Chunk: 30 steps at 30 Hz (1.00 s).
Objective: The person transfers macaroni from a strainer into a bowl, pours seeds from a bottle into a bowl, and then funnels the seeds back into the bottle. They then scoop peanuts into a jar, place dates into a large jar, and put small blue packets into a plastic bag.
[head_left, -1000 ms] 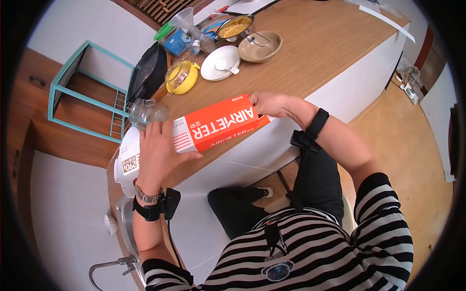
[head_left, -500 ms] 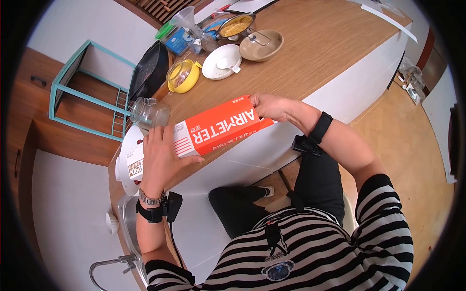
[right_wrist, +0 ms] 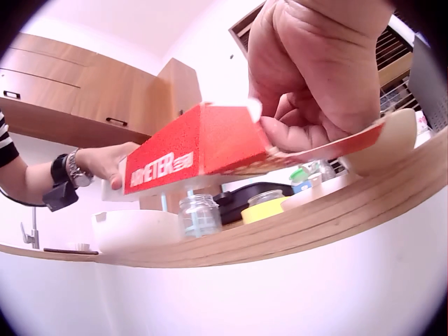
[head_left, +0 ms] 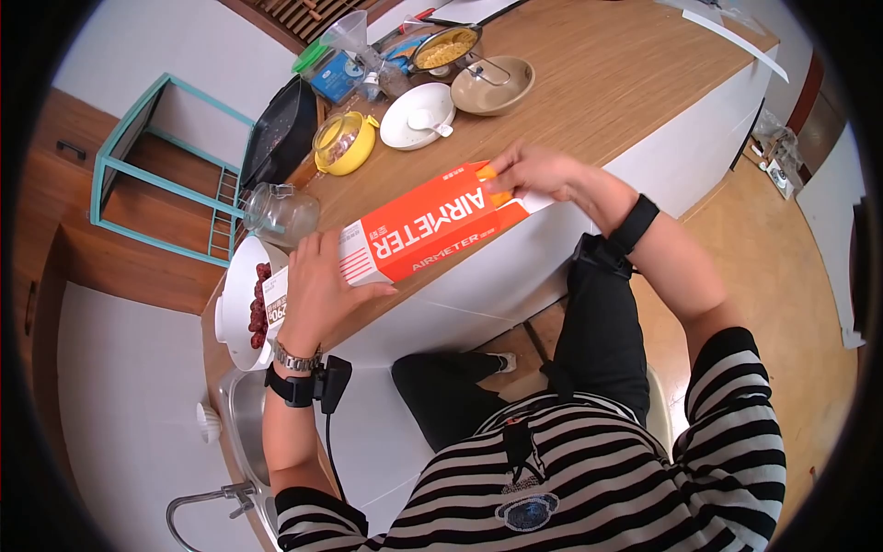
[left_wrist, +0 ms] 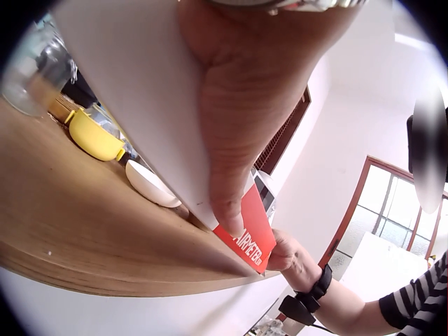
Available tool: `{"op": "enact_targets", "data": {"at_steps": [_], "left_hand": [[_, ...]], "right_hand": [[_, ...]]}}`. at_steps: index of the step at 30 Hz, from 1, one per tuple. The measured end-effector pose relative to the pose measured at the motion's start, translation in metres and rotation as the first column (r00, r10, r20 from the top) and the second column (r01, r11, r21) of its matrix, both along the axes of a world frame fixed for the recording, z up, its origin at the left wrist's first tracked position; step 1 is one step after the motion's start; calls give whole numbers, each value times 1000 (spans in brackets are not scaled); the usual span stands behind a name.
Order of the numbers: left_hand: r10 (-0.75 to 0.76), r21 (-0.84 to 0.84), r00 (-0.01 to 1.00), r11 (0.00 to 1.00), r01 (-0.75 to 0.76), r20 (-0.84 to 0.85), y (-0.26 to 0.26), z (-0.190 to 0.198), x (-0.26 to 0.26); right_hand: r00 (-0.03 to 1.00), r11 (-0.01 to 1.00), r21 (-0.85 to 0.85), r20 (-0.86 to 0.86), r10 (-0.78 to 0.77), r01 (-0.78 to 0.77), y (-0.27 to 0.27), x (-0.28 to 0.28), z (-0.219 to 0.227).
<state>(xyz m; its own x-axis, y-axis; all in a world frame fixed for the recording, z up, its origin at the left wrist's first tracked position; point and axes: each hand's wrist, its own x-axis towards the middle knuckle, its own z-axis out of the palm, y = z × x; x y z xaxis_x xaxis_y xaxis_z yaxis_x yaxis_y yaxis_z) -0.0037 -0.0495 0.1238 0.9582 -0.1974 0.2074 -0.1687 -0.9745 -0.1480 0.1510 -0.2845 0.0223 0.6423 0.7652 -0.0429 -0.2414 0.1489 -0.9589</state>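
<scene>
A long red-and-white carton [head_left: 423, 225] printed "AIRMETER" is held slantwise over the counter edge. My left hand [head_left: 319, 285] grips its white end, thumb along the near side and fingers over the top. In the left wrist view, the thumb [left_wrist: 227, 203] presses along the carton. At the open end, my right hand [head_left: 543, 175] pinches an orange-yellow piece [head_left: 498, 195] that sticks out of the mouth. The right wrist view shows curled fingers [right_wrist: 294, 133] at the opening, above an outspread flap [right_wrist: 336, 145]. What else the carton holds is hidden.
Under the carton's white end stands a white bowl [head_left: 241, 317] of dark red pieces. A glass jar [head_left: 283, 213], yellow lidded bowl [head_left: 349, 158], white plate [head_left: 405, 133], beige bowl [head_left: 510, 92] and strainer [head_left: 432, 64] line the counter. A sink [head_left: 246, 414] is at lower left.
My right hand has drawn back from the carton's mouth, bringing an orange-yellow piece into view. The carton and my left hand have shifted slightly right, uncovering more red pieces in the bowl.
</scene>
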Motion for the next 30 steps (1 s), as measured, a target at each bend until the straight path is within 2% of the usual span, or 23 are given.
{"op": "enact_targets", "data": {"at_steps": [2, 4, 6, 7, 10, 12, 13, 15, 16, 18, 19, 21, 23, 28, 30], "left_hand": [[-3, -7, 1000, 1000, 3, -3, 2, -1, 0], [12, -17, 999, 1000, -13, -44, 7, -2, 2], [24, -14, 998, 1000, -25, -55, 7, -3, 3], [39, -10, 997, 999, -39, -69, 7, -4, 3], [11, -19, 1000, 1000, -11, -23, 11, -10, 1], [12, -22, 1000, 1000, -12, -24, 12, -8, -1], [11, -25, 1000, 1000, -12, -19, 12, -7, -3], [26, -50, 999, 998, -27, -31, 15, -4, -8], [38, -78, 998, 996, -41, -41, 16, -3, -10], [61, -55, 997, 996, -64, -51, 7, 3, -10], [73, -37, 996, 996, -76, -58, 5, 6, -10], [78, 13, 997, 997, -78, -27, 1, 13, -12], [80, 65, 997, 995, -81, 13, -4, 20, -12], [65, 156, 998, 986, -61, -18, -14, 40, -13], [80, 163, 997, 984, -77, -17, -18, 42, -15]], "right_hand": [[996, 984, -176, -90, 5, -21, -17, 7, 9], [994, 986, -155, -99, 43, -58, -11, 12, -1], [995, 961, -267, 46, 90, -75, -5, 7, 3], [995, 960, -268, 45, 92, -77, -4, 7, 4], [986, 962, -222, 24, 167, -158, 2, 3, 3], [961, 956, -104, -16, 275, -275, 9, -1, 3], [960, 955, -102, -17, 278, -278, 10, 0, 1], [930, 948, 87, -185, 319, -307, 13, 3, -3], [928, 946, 89, -185, 323, -312, 13, 0, -1], [840, 892, 312, -337, 425, -326, 6, 1, 3], [834, 889, 315, -340, 433, -333, 8, 4, -1], [863, 871, 226, -168, 476, -437, 13, 8, -10], [875, 877, 205, -135, 465, -435, 18, 3, -13], [922, 919, 102, -39, 386, -381, 35, -8, -15], [969, 962, 177, -98, 228, -209, 38, -18, -12]]}}
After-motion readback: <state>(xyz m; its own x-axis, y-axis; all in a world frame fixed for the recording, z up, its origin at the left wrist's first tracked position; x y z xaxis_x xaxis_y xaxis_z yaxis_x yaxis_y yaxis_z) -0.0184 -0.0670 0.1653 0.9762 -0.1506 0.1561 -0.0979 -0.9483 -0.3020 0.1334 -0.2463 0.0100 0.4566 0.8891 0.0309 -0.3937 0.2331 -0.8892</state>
